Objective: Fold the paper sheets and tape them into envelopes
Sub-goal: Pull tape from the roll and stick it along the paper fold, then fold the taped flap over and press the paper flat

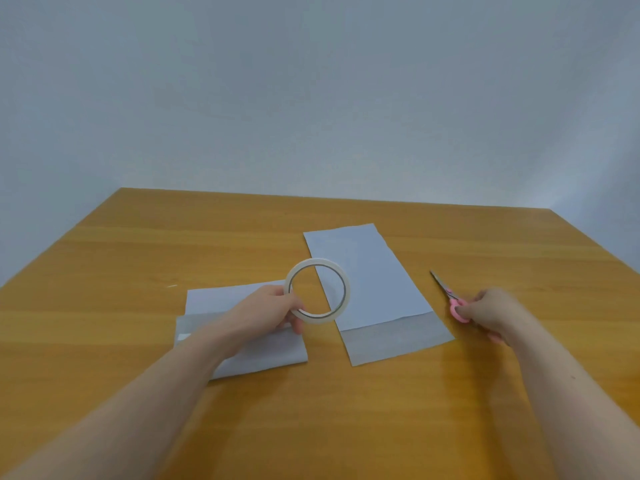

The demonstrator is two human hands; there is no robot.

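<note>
- A tape roll [317, 292] is held upright by the left hand [268, 308] above a folded paper sheet [242, 344].
- Pink-handled scissors [450, 299] are gripped by the right hand [491, 313] on the wooden table [138, 258].
- A second folded sheet [374, 289] is laid between them.

White tape roll [317, 291]; pink-handled scissors [450, 299]; white sheets [363, 271]; orange-brown wood-grain table [173, 244].

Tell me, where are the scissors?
The scissors are on the right side of the table, just right of the long folded paper. The right hand grips their pink handles, blades pointing away.
</note>
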